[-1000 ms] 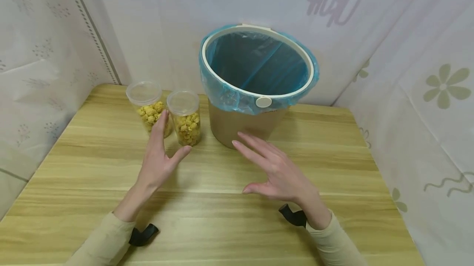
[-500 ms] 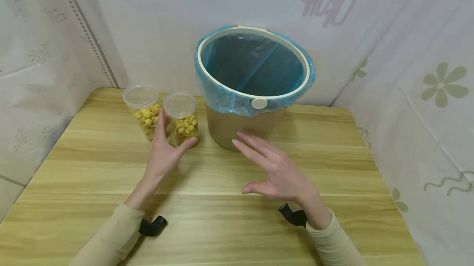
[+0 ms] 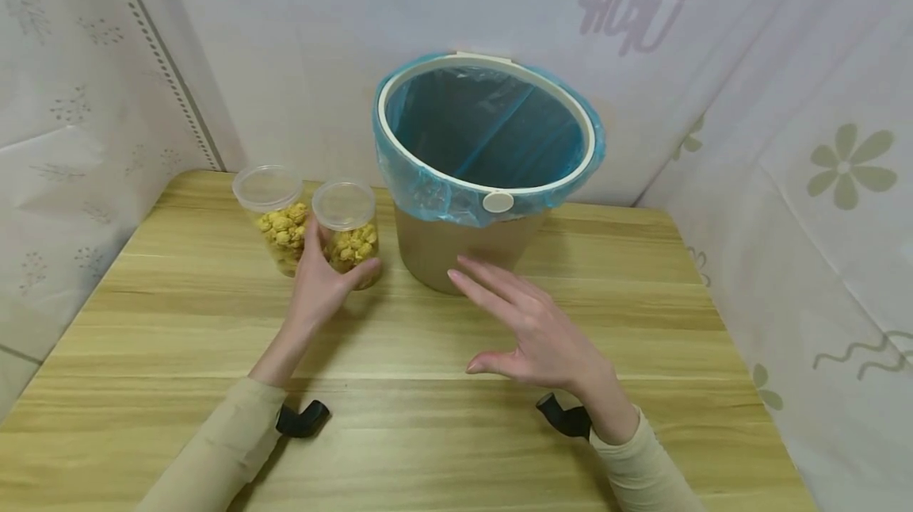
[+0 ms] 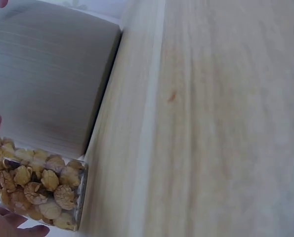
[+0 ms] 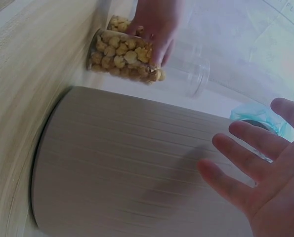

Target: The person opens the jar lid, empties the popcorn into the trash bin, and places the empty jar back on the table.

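Two clear plastic jars with lids, part filled with yellow popcorn, stand side by side at the back left of the table. My left hand (image 3: 317,282) grips the right-hand popcorn jar (image 3: 357,244), thumb on its near side and fingers on the side toward the other popcorn jar (image 3: 281,231). In the left wrist view the gripped popcorn jar (image 4: 35,190) sits between thumb and fingers, its base at the table. The right hand (image 3: 531,330) hovers before the trash bin (image 3: 456,246), fingers spread and holding nothing; the right wrist view shows its palm (image 5: 280,197) beside the bin.
A blue plastic bag (image 3: 428,191) lines the bin, folded over its rim under a cream ring (image 3: 492,183). Patterned cloth (image 3: 285,44) hangs behind and along both sides of the wooden table (image 3: 428,433). Black curved pieces (image 3: 303,419) sit at both wrists.
My left hand has moved right and closed around the right-hand popcorn jar. The right hand stays where it was. The head view has shifted slightly.
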{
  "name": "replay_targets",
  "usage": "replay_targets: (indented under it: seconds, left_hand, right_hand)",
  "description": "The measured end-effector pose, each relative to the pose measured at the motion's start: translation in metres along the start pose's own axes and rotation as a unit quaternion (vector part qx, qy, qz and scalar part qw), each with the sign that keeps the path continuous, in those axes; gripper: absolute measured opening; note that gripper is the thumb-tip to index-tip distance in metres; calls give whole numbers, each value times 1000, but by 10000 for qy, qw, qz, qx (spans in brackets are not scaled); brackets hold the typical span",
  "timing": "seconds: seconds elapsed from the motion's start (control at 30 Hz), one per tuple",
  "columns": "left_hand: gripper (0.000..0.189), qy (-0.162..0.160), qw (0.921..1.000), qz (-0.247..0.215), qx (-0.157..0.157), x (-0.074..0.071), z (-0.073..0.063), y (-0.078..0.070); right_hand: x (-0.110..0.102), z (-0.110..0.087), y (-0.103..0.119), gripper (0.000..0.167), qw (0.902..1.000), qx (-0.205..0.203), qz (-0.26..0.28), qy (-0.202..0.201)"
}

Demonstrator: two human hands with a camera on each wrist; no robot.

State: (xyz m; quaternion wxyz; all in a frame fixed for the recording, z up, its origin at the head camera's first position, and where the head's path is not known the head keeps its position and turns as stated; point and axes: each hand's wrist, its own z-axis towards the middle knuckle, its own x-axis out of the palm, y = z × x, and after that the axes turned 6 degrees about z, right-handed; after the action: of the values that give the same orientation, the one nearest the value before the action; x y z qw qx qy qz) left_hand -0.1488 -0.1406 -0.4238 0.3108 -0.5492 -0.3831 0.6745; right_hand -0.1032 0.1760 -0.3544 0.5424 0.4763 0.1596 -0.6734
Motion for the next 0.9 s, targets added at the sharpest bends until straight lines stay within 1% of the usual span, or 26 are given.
replay_targets:
  seconds: [0.13, 0.27, 0.4, 0.57, 0.63, 0.67, 0.83, 0.9]
  left_hand:
    - [111, 19, 9999, 111, -70, 0, 1, 1]
    - [100, -9, 9999, 38, -109, 0, 3, 3]
    - [88, 38, 9999, 104, -48, 0, 4, 2]
    - [94, 298, 9992, 249, 46, -3, 0, -5]
    - [99, 342, 9989, 290, 120, -5, -3, -9]
    - [99, 350, 9988, 319, 158, -6, -4, -11]
    - [87, 272, 9974, 477, 468, -10, -16, -21]
    - [86, 203, 9963, 524, 644, -11, -22, -25]
  right_hand:
    - [0, 0, 1, 90, 10000, -35, -21, -32]
    - [0, 0, 1, 89, 10000, -67, -23, -44]
    - [0, 0, 0, 89, 10000, -53, 1, -35]
    - [-1, 0, 0, 90, 10000, -59, -1, -51]
    - [-2, 1, 0, 90, 10000, -60, -8, -57]
    - [-2, 1, 0, 90, 10000, -54, -9, -60]
    - [-3, -1, 2, 89, 10000, -22, -11, -73]
    - [-3, -1, 3, 89, 10000, -22, -16, -85]
